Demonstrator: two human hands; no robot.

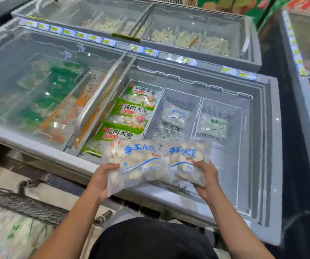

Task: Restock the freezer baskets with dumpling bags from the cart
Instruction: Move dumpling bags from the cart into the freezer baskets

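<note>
My left hand (102,179) grips a clear dumpling bag with blue print (135,161) by its lower left edge. My right hand (207,179) grips a second bag of the same kind (187,159) at its lower right. Both bags are held side by side over the front rim of the open freezer (169,195). Behind them stand two white wire baskets: the left basket (161,116) holds a blue-print bag (175,115) at its bottom, the right basket (199,116) a green-print bag (214,126).
Green-labelled dumpling bags (130,113) fill the compartment left of the baskets. The sliding glass lid (38,86) is pushed left over other frozen goods. The cart with more bags (6,234) is at lower left. More freezers stand behind and right.
</note>
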